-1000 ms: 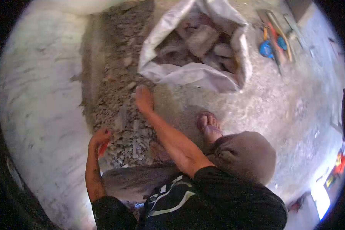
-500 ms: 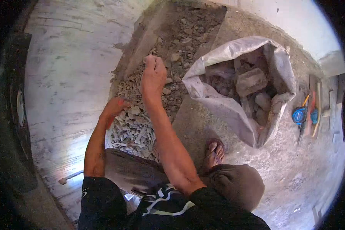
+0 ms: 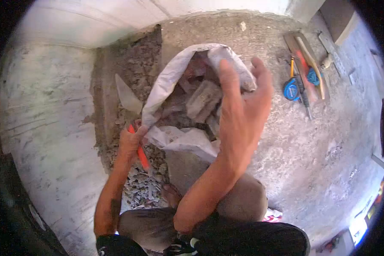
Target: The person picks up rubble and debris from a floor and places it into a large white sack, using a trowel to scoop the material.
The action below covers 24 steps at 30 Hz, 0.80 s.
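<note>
My left hand (image 3: 131,143) is closed round the orange handle of a trowel (image 3: 129,96), whose pale blade points away over the strip of rubble. Its fingertips are right at the left rim of a white woven sack (image 3: 164,83). Over the sack's right side is my right hand (image 3: 243,106), thumb and fingers spread apart, with the rim showing between them. Inside the open sack lie a large grey chunk of masonry (image 3: 204,101) and other broken pieces. My right hand hides part of the sack's mouth.
Loose rubble (image 3: 143,185) lies in a trench along the whitish wall (image 3: 51,123) at left. On the concrete floor to the right are a blue tape measure (image 3: 291,90), a chisel-like tool (image 3: 304,99) and wooden strips (image 3: 311,64).
My view has swung right. My right hand has left the rubble and come over the sack with its fingers spread. My left hand has moved to the sack's rim with the trowel.
</note>
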Each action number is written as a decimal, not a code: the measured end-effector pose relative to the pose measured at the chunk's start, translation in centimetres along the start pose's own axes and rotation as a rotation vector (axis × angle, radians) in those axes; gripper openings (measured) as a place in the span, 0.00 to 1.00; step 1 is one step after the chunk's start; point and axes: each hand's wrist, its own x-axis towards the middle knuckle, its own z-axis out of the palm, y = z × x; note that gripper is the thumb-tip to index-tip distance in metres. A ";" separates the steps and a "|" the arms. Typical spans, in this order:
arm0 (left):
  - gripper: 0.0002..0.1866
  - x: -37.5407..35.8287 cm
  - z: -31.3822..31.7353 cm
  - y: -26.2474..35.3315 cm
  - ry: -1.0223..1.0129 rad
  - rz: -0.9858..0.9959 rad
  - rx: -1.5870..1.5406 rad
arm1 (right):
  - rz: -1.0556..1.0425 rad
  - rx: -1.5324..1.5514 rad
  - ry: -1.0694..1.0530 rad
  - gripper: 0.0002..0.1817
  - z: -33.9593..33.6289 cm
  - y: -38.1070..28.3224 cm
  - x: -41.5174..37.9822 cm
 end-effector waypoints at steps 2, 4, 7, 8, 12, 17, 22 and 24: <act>0.25 0.3 1.9 0.7 -0.005 -0.013 0.148 | -0.012 -0.092 -0.065 0.41 -1.2 0.4 1.0; 0.22 0.8 1.5 0.1 -0.106 0.056 0.288 | -0.046 -0.196 -0.160 0.50 -1.5 1.0 1.8; 0.22 2.9 -0.8 -1.7 -0.093 -0.149 0.141 | -0.113 -0.395 -0.230 0.53 -2.7 1.0 2.5; 0.21 3.6 -1.8 -1.4 -0.145 -0.134 0.203 | -0.090 -0.452 -0.267 0.52 -3.0 1.4 2.4; 0.17 3.4 2.6 0.6 -0.283 0.038 -0.138 | -0.005 -0.444 -0.406 0.40 -1.8 3.9 2.3; 0.18 7.5 1.8 -3.2 -0.451 0.002 -0.388 | 0.043 -0.340 -0.430 0.17 1.4 7.9 1.6; 0.28 7.0 2.5 3.3 -0.692 0.295 -0.242 | -0.060 -0.071 -0.149 0.13 2.9 5.8 1.2; 0.30 7.4 2.5 6.7 -0.545 0.261 -0.241 | -0.238 0.010 0.088 0.14 2.9 6.8 2.5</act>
